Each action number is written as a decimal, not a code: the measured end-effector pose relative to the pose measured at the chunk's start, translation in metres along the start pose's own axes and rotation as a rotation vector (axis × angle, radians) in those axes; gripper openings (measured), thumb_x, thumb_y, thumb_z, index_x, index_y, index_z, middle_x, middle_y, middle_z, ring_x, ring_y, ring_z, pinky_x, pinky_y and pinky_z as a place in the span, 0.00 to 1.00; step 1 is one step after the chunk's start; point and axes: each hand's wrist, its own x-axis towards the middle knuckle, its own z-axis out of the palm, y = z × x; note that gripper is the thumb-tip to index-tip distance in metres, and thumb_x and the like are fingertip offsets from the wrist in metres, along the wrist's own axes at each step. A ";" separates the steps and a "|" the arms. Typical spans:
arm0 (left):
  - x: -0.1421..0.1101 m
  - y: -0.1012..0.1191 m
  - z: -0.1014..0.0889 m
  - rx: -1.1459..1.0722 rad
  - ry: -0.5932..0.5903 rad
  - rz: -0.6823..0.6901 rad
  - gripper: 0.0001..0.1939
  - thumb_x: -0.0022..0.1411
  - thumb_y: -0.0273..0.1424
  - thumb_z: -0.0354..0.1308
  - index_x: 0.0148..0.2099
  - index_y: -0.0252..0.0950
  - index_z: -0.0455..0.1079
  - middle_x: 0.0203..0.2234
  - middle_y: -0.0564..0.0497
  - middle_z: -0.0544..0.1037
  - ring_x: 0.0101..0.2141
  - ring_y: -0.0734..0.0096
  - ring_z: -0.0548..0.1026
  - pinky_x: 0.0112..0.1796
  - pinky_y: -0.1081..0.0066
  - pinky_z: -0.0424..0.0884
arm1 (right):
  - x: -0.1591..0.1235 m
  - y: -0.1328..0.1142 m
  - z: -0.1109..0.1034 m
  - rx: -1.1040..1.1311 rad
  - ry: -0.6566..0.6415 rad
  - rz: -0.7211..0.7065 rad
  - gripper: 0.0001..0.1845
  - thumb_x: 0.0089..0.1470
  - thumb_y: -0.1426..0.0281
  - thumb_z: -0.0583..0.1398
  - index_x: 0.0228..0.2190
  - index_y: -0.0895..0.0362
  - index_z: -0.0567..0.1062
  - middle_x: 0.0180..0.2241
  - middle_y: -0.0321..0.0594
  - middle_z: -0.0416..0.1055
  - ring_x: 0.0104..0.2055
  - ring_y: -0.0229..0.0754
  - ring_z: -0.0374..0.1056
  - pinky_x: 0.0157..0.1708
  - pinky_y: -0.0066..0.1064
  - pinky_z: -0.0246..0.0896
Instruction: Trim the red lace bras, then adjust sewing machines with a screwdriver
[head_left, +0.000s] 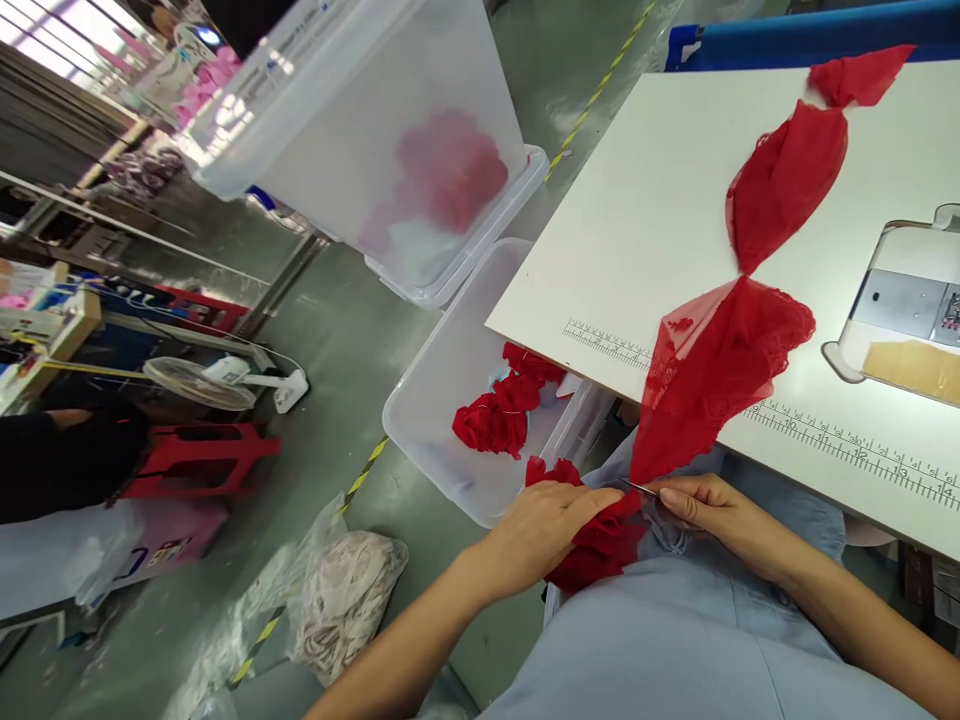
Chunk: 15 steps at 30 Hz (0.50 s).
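I see my left hand [551, 525] resting on a bunched piece of red lace [600, 545] in my lap, fingers curled over it and gripping the fabric. My right hand [712, 505] sits just beside it, fingertips pinched on a small metal tool [637, 487] (thread snips, by the look of them, though they are too small to be sure) whose tip points toward the left hand and touches the lace.

From the spot between my hands a chain of red lace pieces [720, 370] rises over the near edge of the white sewing table [645, 220] and runs away across it, twisted narrow between each piece, up to the far right corner. A printed ruler [847, 440] lines that near edge, and the lace lies across it. The bed of a sewing machine [907, 310] shows at the right, apart from the lace.

Below the table's left edge stands a clear plastic bin [442, 400] on the floor with more red lace pieces [499, 410] heaped inside. A second, taller translucent bin [360, 130] stands behind it, with something pink showing dimly through its wall. On the green floor near my left forearm lies a clear bag of pale fabric [341, 600]. A fan [202, 382] and a red stool [199, 460] sit farther left.
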 end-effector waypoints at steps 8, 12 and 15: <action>0.002 0.000 0.003 0.027 -0.020 0.004 0.25 0.65 0.19 0.45 0.63 0.40 0.60 0.47 0.45 0.79 0.45 0.61 0.78 0.45 0.61 0.74 | 0.006 0.001 0.003 0.041 -0.068 -0.014 0.22 0.58 0.51 0.60 0.42 0.55 0.81 0.31 0.37 0.72 0.36 0.42 0.65 0.42 0.34 0.60; 0.002 0.005 -0.007 -0.060 -0.093 -0.003 0.26 0.65 0.20 0.46 0.64 0.42 0.58 0.48 0.47 0.78 0.45 0.62 0.77 0.46 0.63 0.72 | -0.008 0.001 0.002 -0.074 0.028 -0.062 0.24 0.60 0.49 0.57 0.40 0.54 0.81 0.30 0.39 0.73 0.36 0.47 0.68 0.43 0.38 0.64; 0.013 0.019 -0.051 -0.200 -0.127 0.063 0.18 0.66 0.25 0.49 0.56 0.42 0.66 0.44 0.50 0.80 0.42 0.66 0.77 0.43 0.70 0.71 | -0.030 -0.010 -0.004 -0.215 0.262 -0.225 0.23 0.61 0.50 0.56 0.42 0.53 0.80 0.34 0.43 0.75 0.38 0.49 0.69 0.41 0.38 0.65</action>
